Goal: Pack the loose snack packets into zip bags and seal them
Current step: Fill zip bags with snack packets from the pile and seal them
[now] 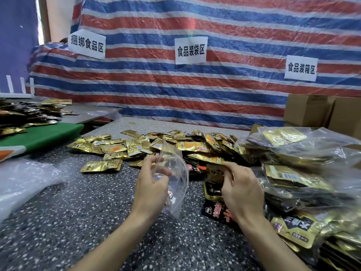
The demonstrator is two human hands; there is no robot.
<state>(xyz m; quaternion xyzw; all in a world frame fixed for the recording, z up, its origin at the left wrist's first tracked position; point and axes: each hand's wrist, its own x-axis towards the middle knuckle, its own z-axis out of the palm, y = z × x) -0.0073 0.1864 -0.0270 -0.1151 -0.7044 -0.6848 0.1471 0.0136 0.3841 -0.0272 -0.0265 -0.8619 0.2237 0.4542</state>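
Observation:
My left hand [152, 184] holds a clear empty zip bag [175, 173] upright above the speckled table [78, 222], fingers curled on its edge. My right hand [240, 190] grips a few dark and gold snack packets [214, 179] just right of the bag. Loose gold snack packets [148, 147] lie in a wide heap behind both hands. Filled zip bags [300, 173] are stacked at the right.
Clear plastic sheeting [23, 180] lies at the left edge. A green board [45, 135] with more packets sits at the far left. Cardboard boxes [320, 112] stand at the back right, before a striped tarp with paper signs.

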